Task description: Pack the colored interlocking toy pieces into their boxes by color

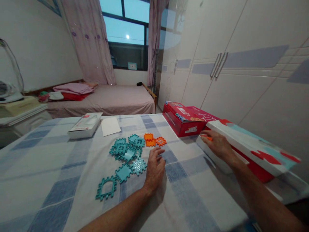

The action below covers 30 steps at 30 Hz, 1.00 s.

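While the left hand (154, 169) rests open, palm down, teal tiles (125, 154) lie touching at its ten o'clock; right hand (218, 143), farther, pinches an orange piece (209, 138) at the box (241, 141).

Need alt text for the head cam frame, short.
A person's left hand rests palm-down on a blue-and-white checked tablecloth beside a scatter of teal plastic tiles and a few orange tiles. The right hand reaches into an open box at the table's right edge, an orange piece at its fingertips. A bed and wardrobe stand behind.
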Available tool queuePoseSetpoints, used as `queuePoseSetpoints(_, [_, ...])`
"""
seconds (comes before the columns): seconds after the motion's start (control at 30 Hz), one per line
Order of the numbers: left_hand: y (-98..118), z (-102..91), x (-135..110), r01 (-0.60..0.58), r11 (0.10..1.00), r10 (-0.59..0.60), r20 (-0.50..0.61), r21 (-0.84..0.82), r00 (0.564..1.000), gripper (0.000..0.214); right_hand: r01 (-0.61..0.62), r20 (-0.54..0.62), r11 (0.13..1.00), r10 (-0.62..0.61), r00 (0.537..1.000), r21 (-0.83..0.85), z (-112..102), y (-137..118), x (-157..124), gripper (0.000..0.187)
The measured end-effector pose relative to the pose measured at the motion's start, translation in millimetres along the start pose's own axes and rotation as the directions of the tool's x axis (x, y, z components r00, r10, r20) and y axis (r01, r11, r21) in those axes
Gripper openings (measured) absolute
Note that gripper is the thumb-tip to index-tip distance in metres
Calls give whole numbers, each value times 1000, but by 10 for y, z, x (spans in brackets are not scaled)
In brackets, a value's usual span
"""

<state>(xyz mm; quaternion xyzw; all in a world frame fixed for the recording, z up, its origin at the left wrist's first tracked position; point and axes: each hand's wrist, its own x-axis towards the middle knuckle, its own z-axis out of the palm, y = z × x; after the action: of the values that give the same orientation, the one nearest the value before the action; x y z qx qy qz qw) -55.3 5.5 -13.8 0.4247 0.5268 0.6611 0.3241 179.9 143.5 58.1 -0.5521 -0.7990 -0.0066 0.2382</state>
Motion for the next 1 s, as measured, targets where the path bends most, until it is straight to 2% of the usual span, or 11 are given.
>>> queuePoseSetpoints(0.1, [18,-12,1,14,1000,-14,-26,-2,1000,30,95,164,974,-130,978,208,259,-508,116,38])
queuePoseSetpoints(0.2, [43,-25,7,14,1000,-14,-42,16,999,29,183,264,960,-237,935,213,603,-975,215,42])
queuePoseSetpoints(0.3, [66,-24,11,9,1000,-9,-46,3,999,29,236,302,954,-284,910,188,866,-1240,271,47])
queuePoseSetpoints(0.43, [73,-8,13,11,1000,-12,-55,-19,998,30,252,316,955,-290,903,156,994,-1247,291,40])
queuePoseSetpoints(0.63, [36,-2,14,24,999,-25,-12,-35,1000,30,198,321,976,-216,922,86,971,-1053,349,32])
queuePoseSetpoints(0.83, [16,5,10,42,997,-43,-12,-72,999,31,227,329,972,-235,914,63,947,-1124,385,25])
queuePoseSetpoints(1.0, [29,12,11,19,999,-19,-5,-30,1000,33,235,311,967,-253,916,93,895,-1167,453,21])
